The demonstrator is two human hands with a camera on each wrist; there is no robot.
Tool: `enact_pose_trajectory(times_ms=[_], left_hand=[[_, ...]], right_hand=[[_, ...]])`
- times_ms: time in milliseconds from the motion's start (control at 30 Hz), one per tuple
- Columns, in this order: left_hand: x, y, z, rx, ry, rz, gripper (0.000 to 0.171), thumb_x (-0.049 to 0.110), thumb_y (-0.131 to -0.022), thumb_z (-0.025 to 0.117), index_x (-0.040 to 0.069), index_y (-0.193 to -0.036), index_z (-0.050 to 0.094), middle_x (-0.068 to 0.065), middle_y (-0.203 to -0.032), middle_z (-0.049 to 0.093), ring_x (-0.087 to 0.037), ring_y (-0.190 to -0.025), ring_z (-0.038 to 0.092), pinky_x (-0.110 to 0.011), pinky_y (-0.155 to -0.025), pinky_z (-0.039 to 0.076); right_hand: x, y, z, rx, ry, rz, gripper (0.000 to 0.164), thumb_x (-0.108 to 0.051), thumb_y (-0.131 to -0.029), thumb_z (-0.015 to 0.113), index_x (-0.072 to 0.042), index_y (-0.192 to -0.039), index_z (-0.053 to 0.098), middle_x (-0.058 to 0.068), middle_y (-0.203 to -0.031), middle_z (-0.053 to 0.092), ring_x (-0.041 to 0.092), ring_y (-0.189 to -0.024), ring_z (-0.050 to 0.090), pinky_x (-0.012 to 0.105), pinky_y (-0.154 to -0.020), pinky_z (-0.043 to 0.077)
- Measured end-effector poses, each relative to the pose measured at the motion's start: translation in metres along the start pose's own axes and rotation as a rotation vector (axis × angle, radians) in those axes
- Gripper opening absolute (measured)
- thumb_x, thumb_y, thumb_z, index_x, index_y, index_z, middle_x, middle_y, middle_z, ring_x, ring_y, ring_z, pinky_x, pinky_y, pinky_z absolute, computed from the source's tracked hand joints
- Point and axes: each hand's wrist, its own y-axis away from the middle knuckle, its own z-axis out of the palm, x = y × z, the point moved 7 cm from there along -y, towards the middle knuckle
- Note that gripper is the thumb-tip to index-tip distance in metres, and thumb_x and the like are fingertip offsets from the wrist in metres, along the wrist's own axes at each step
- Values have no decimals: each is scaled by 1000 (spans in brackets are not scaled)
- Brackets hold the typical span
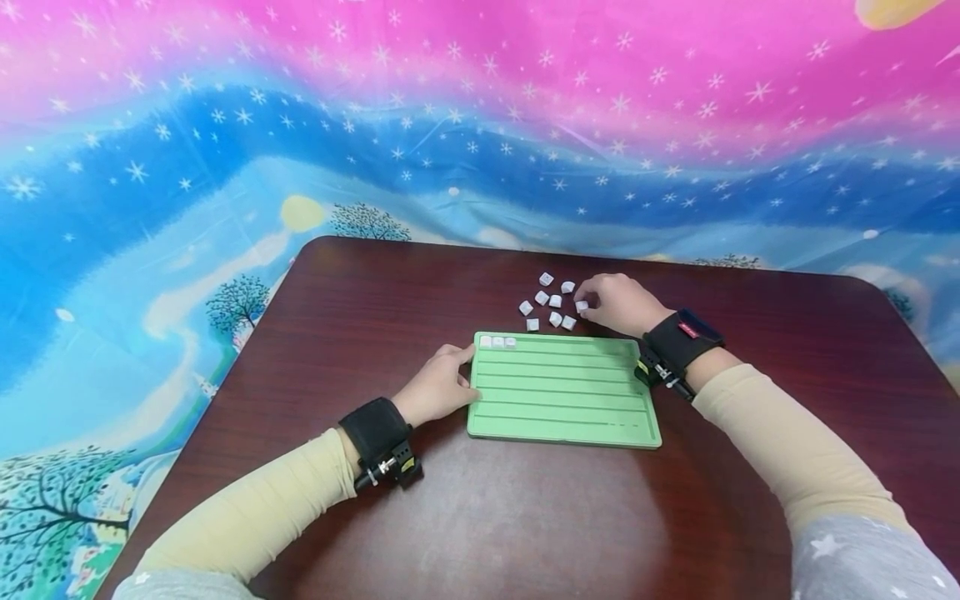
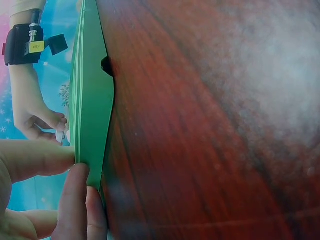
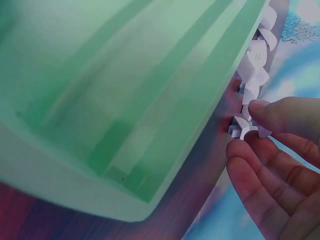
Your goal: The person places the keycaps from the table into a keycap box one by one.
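Note:
A green ridged tray (image 1: 562,400) lies on the table, with three white keycaps (image 1: 498,342) in a row at its top left corner. My left hand (image 1: 438,385) holds the tray's left edge; in the left wrist view its fingertips (image 2: 75,185) are against the green rim. Beyond the tray's far edge, my right hand (image 1: 621,305) pinches a white keycap (image 1: 582,307) between thumb and fingers. That keycap (image 3: 262,131) is partly covered by fingers in the right wrist view. Several loose white keycaps (image 1: 555,301) lie just left of the right hand.
The dark red-brown table (image 1: 360,317) has a rounded far left corner. Behind it hangs a pink and blue cloth (image 1: 480,150) with snowflakes and trees. Black wrist straps with small cameras (image 1: 405,463) sit on both wrists, the right one overlapping the tray's right edge in the head view.

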Motion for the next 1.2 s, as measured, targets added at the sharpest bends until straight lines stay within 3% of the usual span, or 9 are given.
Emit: enact_pose_trajectory(times_ms=[233, 567, 800, 967, 1067, 1200], left_hand=[[2, 0, 0, -1, -18, 4, 81, 3, -90, 77, -3, -157, 33, -22, -144, 45, -10, -77, 58, -24, -71, 49], [1, -1, -1, 4, -18, -2, 80, 3, -90, 77, -3, -157, 34, -23, -151, 40, -10, -76, 59, -25, -72, 49], [2, 1, 0, -2, -12, 7, 80, 2, -90, 76, -4, -157, 33, -23, -148, 42, -11, -76, 58, -25, -70, 49], [2, 1, 0, 0, -13, -3, 80, 2, -90, 76, -4, -157, 33, -24, -150, 40, -11, -76, 59, -25, -71, 49], [2, 1, 0, 3, -15, -4, 80, 2, -90, 76, -4, -157, 34, -23, -150, 40, -11, -76, 59, -25, -71, 49], [2, 0, 0, 1, -13, -4, 80, 2, -90, 76, -4, -157, 34, -24, -150, 40, -11, -76, 59, -24, -71, 49]], right_hand=[[-7, 6, 1, 7, -9, -29, 20, -4, -98, 66, 2, -116, 71, 15, -105, 67, 25, -80, 56, 43, -77, 45], [-22, 15, 3, -3, -10, -38, 22, -6, -95, 73, 0, -115, 73, 16, -111, 67, 24, -84, 60, 43, -78, 48], [-30, 16, 6, -22, -19, -52, 20, -6, -95, 72, 0, -114, 74, 12, -104, 67, 17, -67, 49, 39, -72, 41], [-36, 16, 8, -24, -23, -64, 23, -6, -94, 72, 0, -116, 74, 7, -91, 65, 15, -60, 43, 38, -69, 38], [-40, 16, 10, -27, -18, -69, 24, -6, -93, 73, -1, -117, 74, 5, -89, 65, 15, -63, 46, 37, -70, 39], [-45, 15, 14, -29, -15, -95, 24, -5, -93, 73, 0, -116, 74, 10, -105, 69, 18, -77, 56, 38, -75, 46]])
